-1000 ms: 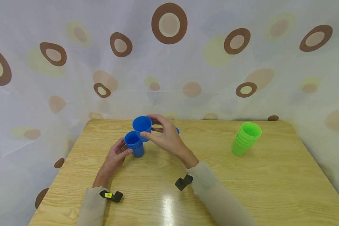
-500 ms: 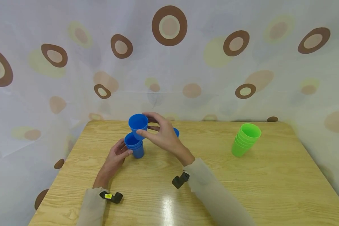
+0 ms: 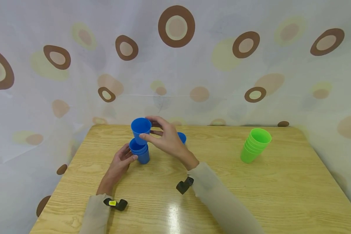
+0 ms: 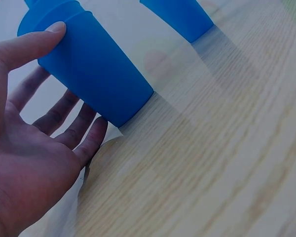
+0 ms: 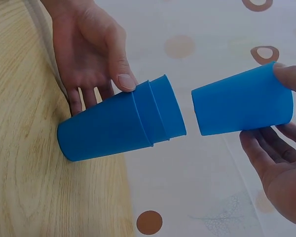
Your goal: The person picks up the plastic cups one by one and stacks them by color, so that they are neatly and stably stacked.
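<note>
On the wooden table, a stack of nested blue cups point(image 3: 143, 158) stands upright at the left. My left hand point(image 3: 120, 162) holds it from the left side, its thumb near the upper rims in the left wrist view. Above the stack, my right hand point(image 3: 169, 140) grips a single blue cup point(image 5: 244, 101) between thumb and fingers. In the right wrist view a small gap separates this cup's base from the stack's open mouth. Another blue cup point(image 3: 182, 137) stands behind the right hand, which partly hides it; the left wrist view shows its lower part.
A stack of bright green cups point(image 3: 253, 148) stands on the right side of the table point(image 3: 216, 156). Behind the table's far edge hangs a pale sheet point(image 3: 199, 68) patterned with brown and yellow round shapes.
My right hand has carried its blue cup leftward until it sits over the stack. The left hand and its stack have barely moved. More of the cup behind the right hand shows.
</note>
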The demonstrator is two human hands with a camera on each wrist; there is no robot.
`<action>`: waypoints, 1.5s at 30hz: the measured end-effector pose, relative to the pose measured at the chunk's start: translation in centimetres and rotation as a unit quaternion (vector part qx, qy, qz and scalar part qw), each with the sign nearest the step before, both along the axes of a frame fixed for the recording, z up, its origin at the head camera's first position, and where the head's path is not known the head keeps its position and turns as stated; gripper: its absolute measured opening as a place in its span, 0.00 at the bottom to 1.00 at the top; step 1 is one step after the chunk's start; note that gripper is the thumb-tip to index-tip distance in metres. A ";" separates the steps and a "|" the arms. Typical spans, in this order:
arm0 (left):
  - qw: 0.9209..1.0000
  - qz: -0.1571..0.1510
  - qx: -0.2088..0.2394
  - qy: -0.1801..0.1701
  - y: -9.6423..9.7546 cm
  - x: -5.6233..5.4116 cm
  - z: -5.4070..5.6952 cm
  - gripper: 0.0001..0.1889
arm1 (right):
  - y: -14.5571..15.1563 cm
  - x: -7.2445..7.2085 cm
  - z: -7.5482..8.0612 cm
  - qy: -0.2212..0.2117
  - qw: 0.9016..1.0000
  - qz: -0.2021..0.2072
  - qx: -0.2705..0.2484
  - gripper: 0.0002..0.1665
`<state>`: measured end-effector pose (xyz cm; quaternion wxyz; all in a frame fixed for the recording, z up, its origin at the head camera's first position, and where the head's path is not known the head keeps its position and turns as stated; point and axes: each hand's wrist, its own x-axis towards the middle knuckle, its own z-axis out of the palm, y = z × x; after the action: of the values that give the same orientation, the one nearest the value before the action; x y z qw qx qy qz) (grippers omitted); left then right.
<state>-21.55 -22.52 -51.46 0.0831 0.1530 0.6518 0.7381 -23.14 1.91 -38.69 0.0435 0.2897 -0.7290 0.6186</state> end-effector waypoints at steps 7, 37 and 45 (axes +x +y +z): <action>1.000 0.001 -0.004 -0.005 0.1 0.0 0.0 0.30 | -0.4 -0.1 -0.2 -0.008 1.000 0.008 0.001 0.33; 1.000 0.009 -0.016 -0.005 0.1 -0.1 -0.1 0.38 | -0.8 -0.2 -2.5 -0.039 0.999 0.019 0.029 0.35; 1.000 0.012 -0.021 0.000 0.1 -0.1 -0.1 0.39 | -0.3 0.1 -2.5 -0.033 0.999 0.017 0.025 0.33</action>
<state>-21.67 -22.43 -51.59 0.0773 0.1438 0.6690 0.7251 -23.08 1.65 -41.19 0.0018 0.2824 -0.7403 0.6101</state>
